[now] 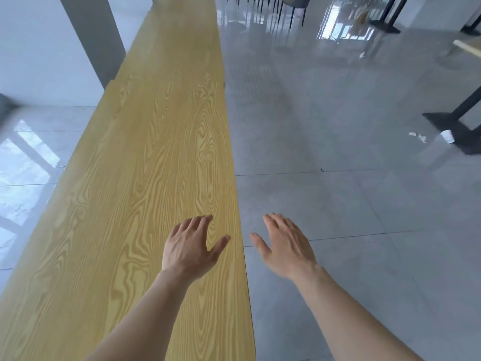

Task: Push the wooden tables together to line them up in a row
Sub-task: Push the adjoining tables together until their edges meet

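A long light-wood near table (125, 204) with strong grain runs from the bottom left away from me. Its far end meets a second wooden table (179, 45) at a seam, the two tops in one line with a small step at the left corner. My left hand (190, 248) hovers palm down over the near table's right side, fingers spread, holding nothing. My right hand (283, 246) is open too, out past the table's right edge above the floor.
Glossy grey tiled floor (338, 191) lies to the right. A grey pillar (96, 35) stands left of the far table. A black table base (458, 126) with a white cup (448, 136) beside it is at the right. Chair legs (265, 9) show at the top.
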Available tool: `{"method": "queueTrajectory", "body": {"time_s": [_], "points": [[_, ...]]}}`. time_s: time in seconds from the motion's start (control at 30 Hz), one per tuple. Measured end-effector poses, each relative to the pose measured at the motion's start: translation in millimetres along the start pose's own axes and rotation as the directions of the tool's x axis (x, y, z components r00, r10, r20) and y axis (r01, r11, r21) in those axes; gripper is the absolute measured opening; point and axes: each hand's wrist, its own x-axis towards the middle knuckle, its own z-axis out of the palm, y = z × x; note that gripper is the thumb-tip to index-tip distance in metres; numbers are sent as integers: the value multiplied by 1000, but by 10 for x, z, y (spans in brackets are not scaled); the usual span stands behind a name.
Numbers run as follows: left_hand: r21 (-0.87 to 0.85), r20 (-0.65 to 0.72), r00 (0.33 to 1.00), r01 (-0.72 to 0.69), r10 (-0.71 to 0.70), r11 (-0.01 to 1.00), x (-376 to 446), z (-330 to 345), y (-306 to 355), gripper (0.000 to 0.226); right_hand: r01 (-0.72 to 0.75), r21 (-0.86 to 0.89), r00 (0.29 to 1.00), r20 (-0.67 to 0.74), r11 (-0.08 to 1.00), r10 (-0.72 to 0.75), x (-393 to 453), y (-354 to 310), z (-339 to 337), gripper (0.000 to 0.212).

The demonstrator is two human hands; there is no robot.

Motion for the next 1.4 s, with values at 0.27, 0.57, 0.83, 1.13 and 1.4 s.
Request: {"method": "queueTrajectory", "body": {"time_s": [0.27, 0.57, 0.83, 1.13, 1.4], "points": [[54, 14, 1000, 15, -16, 998, 1107, 5, 786, 86, -6, 29, 1000, 1, 1000, 6, 814, 1007, -586, 75], [43, -54, 989, 142, -140, 989, 2301, 139, 2049, 81, 109, -28, 994, 26, 994, -108, 1864, 2405, -1373, 76], [17, -94, 969, 232, -230, 973, 3397, 83, 2208, 81, 228, -59, 974, 8, 972, -228, 3128, 2646, -1863, 86], [-50, -129, 923, 358, -361, 932, 5141, -99, 1449, 82, 355, -135, 935, 73, 925, -348, 5220, 2200, -2264, 78], [-47, -172, 846, 505, -505, 862, 6416, -497, 719, 85, 506, -129, 862, 121, 853, -493, 6897, 1518, -2642, 78]]}}
